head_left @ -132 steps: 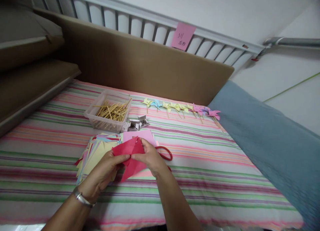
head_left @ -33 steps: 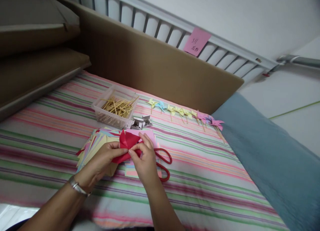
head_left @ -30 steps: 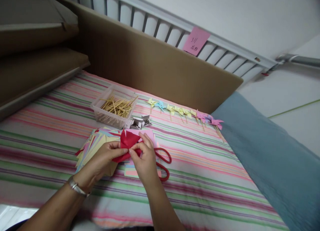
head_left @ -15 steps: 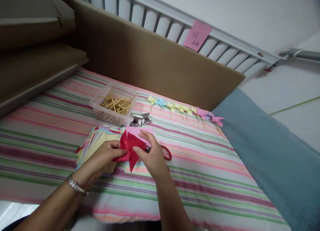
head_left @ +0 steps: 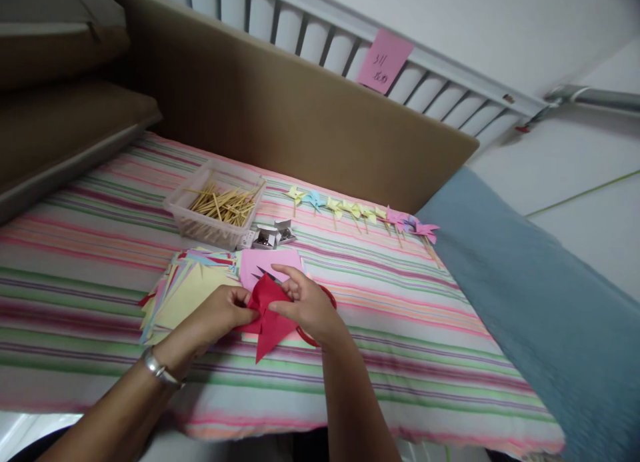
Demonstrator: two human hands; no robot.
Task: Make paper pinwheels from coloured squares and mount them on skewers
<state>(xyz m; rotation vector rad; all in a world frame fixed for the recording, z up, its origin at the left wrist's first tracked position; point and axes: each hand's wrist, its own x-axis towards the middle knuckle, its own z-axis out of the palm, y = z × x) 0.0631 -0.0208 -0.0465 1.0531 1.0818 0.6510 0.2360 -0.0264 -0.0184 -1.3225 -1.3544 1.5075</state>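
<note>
Between my hands is a red paper pinwheel, partly folded, with pointed flaps sticking out. My left hand pinches its left side between thumb and fingers. On the right, my right hand has its thumb on the paper near the middle, fingers curled at the upper edge. Red-handled scissors lie beneath the right hand, partly hidden, their dark blades showing over a pink paper stack. Left of that, cut paper sheets in several colours are piled, yellow on top.
A clear plastic box holds wooden sticks. Small open boxes with metal bits stand beside it. Finished pinwheels lie in a row along the back. A cardboard panel rises behind the striped cloth.
The red paper has turned and come slightly lower and nearer in the picture. My right thumb has shifted along it, and the scissor blades now show. The whole view has moved a little.
</note>
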